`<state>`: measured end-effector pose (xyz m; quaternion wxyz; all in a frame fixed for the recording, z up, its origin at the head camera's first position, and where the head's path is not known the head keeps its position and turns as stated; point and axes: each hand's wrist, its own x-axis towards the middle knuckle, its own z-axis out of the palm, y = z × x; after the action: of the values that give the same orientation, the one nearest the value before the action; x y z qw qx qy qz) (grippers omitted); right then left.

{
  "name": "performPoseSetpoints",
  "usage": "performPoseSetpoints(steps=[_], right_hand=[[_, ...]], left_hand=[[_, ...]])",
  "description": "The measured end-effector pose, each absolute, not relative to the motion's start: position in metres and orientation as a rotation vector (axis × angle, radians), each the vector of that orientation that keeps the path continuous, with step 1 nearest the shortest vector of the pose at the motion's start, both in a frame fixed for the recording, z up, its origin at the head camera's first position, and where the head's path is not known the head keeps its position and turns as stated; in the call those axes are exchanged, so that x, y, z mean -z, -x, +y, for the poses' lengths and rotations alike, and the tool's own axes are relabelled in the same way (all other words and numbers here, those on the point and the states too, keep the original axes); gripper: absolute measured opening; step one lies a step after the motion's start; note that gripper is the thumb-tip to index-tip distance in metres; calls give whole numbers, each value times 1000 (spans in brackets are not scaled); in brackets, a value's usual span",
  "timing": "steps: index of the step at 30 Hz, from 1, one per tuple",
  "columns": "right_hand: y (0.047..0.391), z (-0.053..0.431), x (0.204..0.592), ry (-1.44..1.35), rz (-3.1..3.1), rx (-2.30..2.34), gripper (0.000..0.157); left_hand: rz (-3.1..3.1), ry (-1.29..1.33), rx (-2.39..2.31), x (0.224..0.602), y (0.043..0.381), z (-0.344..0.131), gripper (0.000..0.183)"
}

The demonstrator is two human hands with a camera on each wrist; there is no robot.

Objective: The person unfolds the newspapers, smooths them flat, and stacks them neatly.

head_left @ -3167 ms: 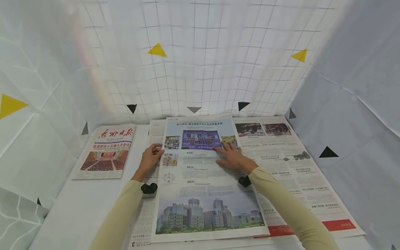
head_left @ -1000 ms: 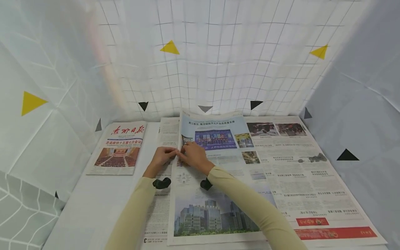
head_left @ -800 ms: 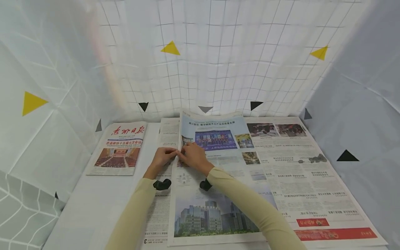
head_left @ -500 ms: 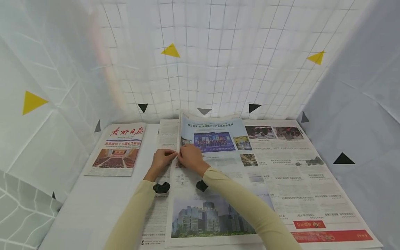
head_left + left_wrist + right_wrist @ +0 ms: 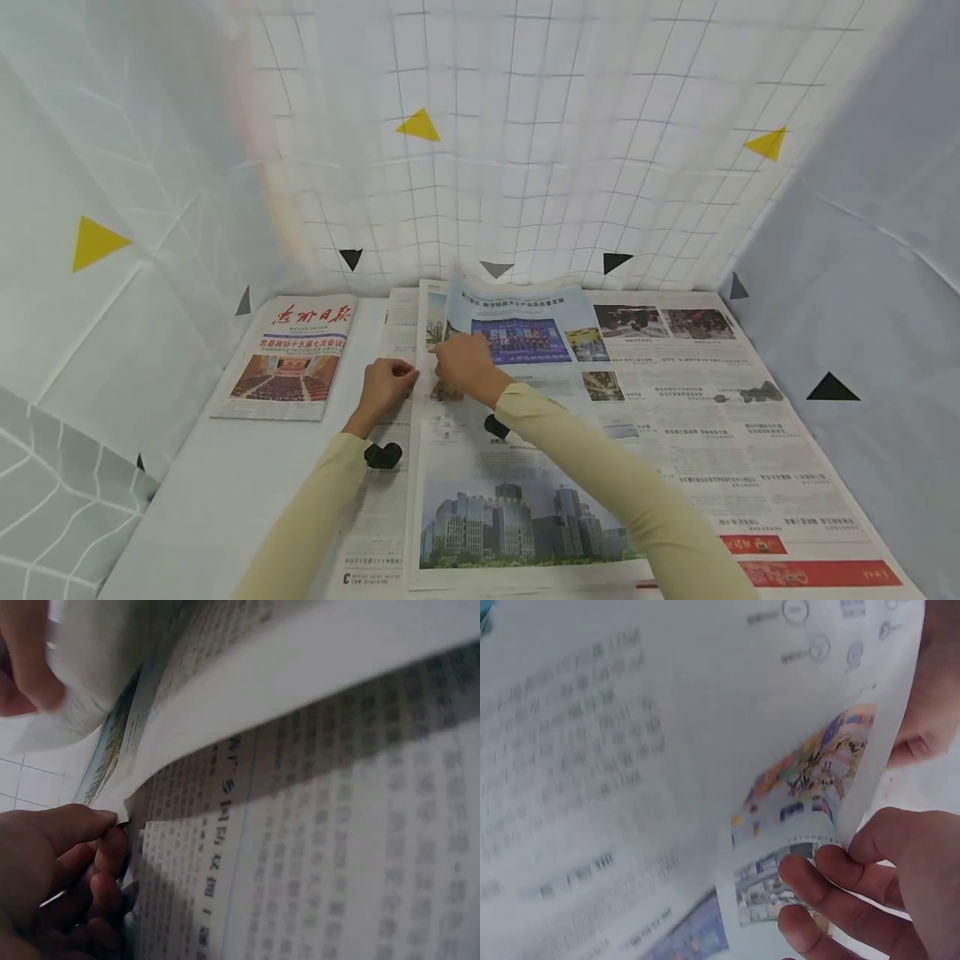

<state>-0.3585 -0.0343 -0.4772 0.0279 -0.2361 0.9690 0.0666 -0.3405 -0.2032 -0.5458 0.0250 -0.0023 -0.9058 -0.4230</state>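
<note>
A newspaper sheet [image 5: 517, 450] with a blue stage photo and a picture of tall buildings lies on larger spread newspaper pages [image 5: 720, 458]. My right hand [image 5: 471, 367] pinches its left edge between thumb and finger, and that edge curves up off the page beneath, as the right wrist view shows with the right hand [image 5: 885, 889] at the paper's margin. Just left of it, my left hand [image 5: 384, 385] pinches the edge of a page underneath. Close up, the left hand [image 5: 67, 862] has thumb and forefinger together on that paper edge.
A folded newspaper [image 5: 288, 362] with a red title lies on the white table [image 5: 202, 500] to the left. White gridded sheeting [image 5: 525, 150] rises behind the pages, and pale sheeting [image 5: 862, 250] stands at the right.
My right hand has gone from lying flat on the sheet to its left edge, then pulled slightly right from my left hand. The edge lifts, uncovering a strip of the page below.
</note>
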Motion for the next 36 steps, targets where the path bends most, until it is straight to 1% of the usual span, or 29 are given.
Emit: performPoseSetpoints(steps=[4,8,13,16,25,27,32,36], right_hand=[[360,-25,456,760,2980,-247,20],[361,-14,443,811,2973,-299,21],[361,1,437,872,2942,-364,22],[362,10,435,895,2930,-407,20],[370,44,425,896,2902,-510,18],[373,53,420,894,2937,-480,22],[383,74,406,882,2959,-410,42],[385,89,392,867,2940,-439,47]], left_hand=[[-2809,13,1252,543,342,-205,21],[-2827,16,1231,542,342,-208,22],[-2840,-6,1215,543,340,-214,24],[-2831,-18,1194,544,340,-218,24],[-2838,-101,1155,544,339,-229,25],[-2838,-107,1145,543,340,-232,25],[-2844,-121,1124,543,339,-238,26],[-2857,-136,1087,545,339,-239,27]])
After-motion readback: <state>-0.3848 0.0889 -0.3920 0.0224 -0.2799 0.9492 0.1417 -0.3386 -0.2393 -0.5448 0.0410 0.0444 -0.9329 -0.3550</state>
